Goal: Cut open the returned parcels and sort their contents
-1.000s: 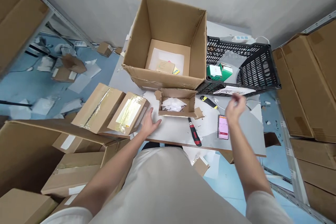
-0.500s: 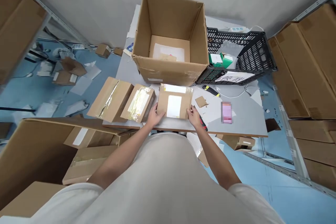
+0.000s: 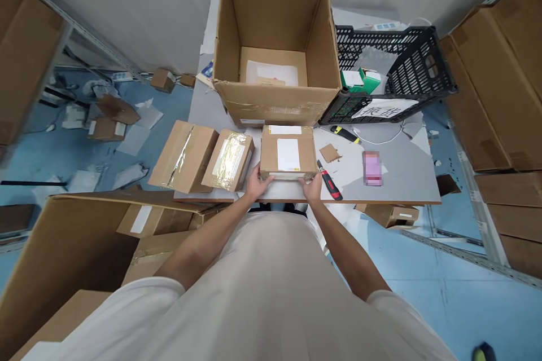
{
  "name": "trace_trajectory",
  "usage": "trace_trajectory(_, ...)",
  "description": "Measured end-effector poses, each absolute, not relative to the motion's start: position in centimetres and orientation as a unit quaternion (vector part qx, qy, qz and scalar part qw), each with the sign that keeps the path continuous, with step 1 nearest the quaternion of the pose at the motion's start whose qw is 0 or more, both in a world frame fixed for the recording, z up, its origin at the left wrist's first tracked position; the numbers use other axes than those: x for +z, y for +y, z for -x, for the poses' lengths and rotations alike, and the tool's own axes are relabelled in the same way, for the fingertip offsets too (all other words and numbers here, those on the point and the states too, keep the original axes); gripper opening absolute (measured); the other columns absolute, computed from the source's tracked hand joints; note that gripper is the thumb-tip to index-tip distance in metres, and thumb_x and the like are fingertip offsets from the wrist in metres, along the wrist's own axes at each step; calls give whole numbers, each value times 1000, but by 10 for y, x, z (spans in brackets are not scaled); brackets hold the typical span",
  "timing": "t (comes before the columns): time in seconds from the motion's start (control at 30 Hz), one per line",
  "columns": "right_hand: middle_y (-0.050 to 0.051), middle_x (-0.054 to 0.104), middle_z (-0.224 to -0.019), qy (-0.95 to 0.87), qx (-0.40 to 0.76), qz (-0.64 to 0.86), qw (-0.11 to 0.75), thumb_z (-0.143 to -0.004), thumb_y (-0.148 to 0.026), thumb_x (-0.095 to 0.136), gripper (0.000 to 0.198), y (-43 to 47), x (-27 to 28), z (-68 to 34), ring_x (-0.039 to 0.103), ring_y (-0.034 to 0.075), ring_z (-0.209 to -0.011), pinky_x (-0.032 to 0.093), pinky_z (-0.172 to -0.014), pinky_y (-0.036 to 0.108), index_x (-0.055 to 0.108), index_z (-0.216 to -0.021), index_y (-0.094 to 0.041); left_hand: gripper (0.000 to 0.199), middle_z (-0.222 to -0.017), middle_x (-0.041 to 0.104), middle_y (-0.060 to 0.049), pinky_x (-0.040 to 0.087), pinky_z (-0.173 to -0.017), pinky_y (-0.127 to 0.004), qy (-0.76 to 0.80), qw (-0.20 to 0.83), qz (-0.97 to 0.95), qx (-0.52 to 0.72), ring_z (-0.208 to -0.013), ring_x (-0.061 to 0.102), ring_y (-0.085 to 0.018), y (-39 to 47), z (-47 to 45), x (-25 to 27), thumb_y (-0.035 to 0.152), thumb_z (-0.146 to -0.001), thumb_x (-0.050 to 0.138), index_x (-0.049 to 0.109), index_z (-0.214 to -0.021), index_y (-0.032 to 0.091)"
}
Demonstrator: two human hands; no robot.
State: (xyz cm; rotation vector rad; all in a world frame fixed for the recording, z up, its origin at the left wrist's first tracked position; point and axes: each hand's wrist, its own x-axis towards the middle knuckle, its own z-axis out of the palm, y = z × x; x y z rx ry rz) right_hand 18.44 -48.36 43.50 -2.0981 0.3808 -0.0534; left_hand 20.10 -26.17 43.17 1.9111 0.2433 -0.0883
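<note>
Between my hands is a small cardboard box (image 3: 267,149) with white labels on its top and a strip along its near side. My left hand (image 3: 256,183) grips its near left corner, and my right hand (image 3: 312,187) grips the near right corner. A red and black utility knife (image 3: 329,180) lies just right of my right hand. Left of the held box stand a taped cardboard box (image 3: 229,161) with a shiny label and a larger taped carton (image 3: 184,157). Behind it rises a big open carton (image 3: 277,98) with white packing and a small flat brown item inside.
On the table (image 3: 402,186) lie a yellow and black cutter (image 3: 345,134), a cardboard scrap (image 3: 329,153) and a blurred pink item (image 3: 372,168). A black plastic crate (image 3: 440,84) with green boxes stands at the back right. A large open carton (image 3: 38,259) is at lower left; shelves flank both sides.
The held box has tipped from facing me to lying flatter, so its near side now shows. My hands have shifted to its near corners, and the red knife is uncovered. The view has shifted slightly.
</note>
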Motion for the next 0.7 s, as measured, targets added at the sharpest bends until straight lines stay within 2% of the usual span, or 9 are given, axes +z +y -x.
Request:
trace_trajectory(0.1,12,50,-115,193,-83,863,460,-68,-33,63,57,-468,455,-194,45,27,-113,39,-99,49,45,-121,-19,54,-107,57,-10,45,-97,-41,136,547,-825,34,-107,56,-25,-274,-200,443,30,-59,79,58,-107,16)
trace_trajectory(0.23,10,48,-104,200,-161,876,409,-71,-33,61,52,-459,488,-203,48,27,-104,43,-93,45,46,-119,-19,49,-103,56,-7,44,-97,-40,188,563,-801,75,-107,56,-24,-288,-202,460,26,-61,77,57,-105,18)
trace_trajectory(0.33,10,49,-103,151,-159,903,369,-71,-37,61,53,-463,510,-203,49,28,-102,42,-92,45,47,-119,-19,50,-105,56,-7,44,-98,-40,190,568,-797,80,-109,55,-24,-290,-206,471,27,-62,76,58,-108,19)
trace_trajectory(0.43,10,51,-104,131,-121,924,339,-75,-40,57,46,-468,529,-196,52,28,-99,45,-86,44,49,-116,-20,45,-112,58,-9,43,-100,-38,168,594,-781,93,-112,55,-23,-286,-210,481,23,-67,70,57,-110,18)
trace_trajectory(0.57,9,56,-113,142,-83,929,332,-76,-43,56,39,-464,547,-183,57,28,-99,48,-77,40,51,-109,-23,41,-118,61,-8,43,-100,-37,145,640,-753,51,-114,56,-23,-274,-207,491,22,-75,59,56,-116,19)
trace_trajectory(0.7,9,57,-121,129,-134,923,338,-74,-40,61,40,-461,555,-173,55,27,-111,47,-86,41,51,-108,-23,25,-101,68,-7,47,-92,-37,149,658,-737,-50,-104,61,-25,-260,-201,497,33,-82,55,63,-101,18)
